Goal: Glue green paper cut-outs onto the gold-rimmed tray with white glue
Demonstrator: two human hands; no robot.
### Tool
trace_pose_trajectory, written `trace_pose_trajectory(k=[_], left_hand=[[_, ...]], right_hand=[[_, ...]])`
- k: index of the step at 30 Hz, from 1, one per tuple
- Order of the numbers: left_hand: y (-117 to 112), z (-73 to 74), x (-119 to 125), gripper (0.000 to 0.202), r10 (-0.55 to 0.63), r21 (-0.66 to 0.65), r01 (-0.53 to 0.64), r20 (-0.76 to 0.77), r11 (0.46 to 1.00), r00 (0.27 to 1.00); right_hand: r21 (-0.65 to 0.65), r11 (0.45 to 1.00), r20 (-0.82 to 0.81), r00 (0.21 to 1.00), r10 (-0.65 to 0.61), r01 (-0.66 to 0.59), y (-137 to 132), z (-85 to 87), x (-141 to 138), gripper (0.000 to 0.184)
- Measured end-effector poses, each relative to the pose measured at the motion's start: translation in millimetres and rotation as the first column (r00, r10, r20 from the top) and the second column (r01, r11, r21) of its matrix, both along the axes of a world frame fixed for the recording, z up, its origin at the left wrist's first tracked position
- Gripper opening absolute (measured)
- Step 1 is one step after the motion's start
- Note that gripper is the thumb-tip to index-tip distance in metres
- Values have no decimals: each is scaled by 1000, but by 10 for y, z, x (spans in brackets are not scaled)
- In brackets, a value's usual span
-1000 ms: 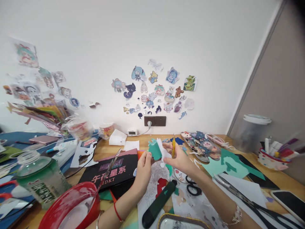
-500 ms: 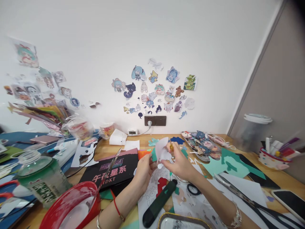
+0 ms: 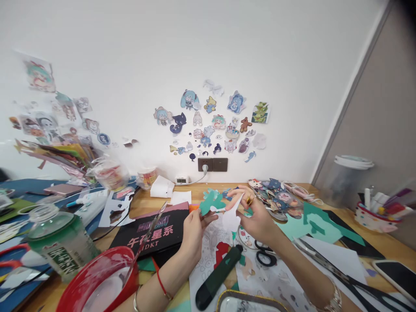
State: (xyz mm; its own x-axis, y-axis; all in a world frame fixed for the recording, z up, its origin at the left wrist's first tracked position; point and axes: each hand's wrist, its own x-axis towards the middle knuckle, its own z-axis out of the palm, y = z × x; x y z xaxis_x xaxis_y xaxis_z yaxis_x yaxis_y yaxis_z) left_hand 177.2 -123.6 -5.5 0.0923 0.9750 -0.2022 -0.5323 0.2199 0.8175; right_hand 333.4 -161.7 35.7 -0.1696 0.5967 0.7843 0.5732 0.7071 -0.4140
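Observation:
My left hand (image 3: pixel 194 226) pinches a green paper cutout (image 3: pixel 210 202) by its lower edge, above the desk's middle. In my right hand (image 3: pixel 254 216) is a white paper piece (image 3: pixel 231 217), gripped between thumb and fingers. The two pieces come close together between my hands; whether they touch I cannot tell. Below them lie printed sheets (image 3: pixel 208 255) with small outlines, a red paper scrap (image 3: pixel 221 255) and a dark green-handled tool (image 3: pixel 217 279). Small black scissors (image 3: pixel 266 258) rest under my right wrist.
A black box (image 3: pixel 156 234) stands left of my hands, beside a red bowl (image 3: pixel 97 281) and a green-tinted jar (image 3: pixel 58 242). Large scissors (image 3: pixel 338 268), a phone (image 3: pixel 394 277) and a pen holder (image 3: pixel 377 216) are at the right. Cutouts cover the wall behind.
My right hand has moved slightly right and turned, drawing the white paper piece away from in front of the green cutout, which now shows more fully. My left hand has shifted a little left.

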Motion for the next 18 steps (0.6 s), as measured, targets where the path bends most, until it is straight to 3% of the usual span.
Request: trace_pose_trajectory(k=[5, 10, 13, 18], left_hand=[[-67, 37, 14, 20, -6, -7, 6, 17, 1000, 1000], [-28, -73, 10, 17, 6, -59, -6, 7, 998, 1000], [-31, -117, 26, 18, 6, -42, -7, -17, 999, 1000], [-148, -51, 29, 20, 110, 184, -95, -70, 978, 991]], right_hand=[[126, 985, 129, 986, 101, -117, -108, 61, -140, 26], [133, 977, 152, 978, 146, -166, -270, 215, -104, 28], [75, 990, 12, 992, 122, -123, -319, 292, 2, 28], [-92, 990, -306, 943, -129, 106, -140, 272, 203, 28]])
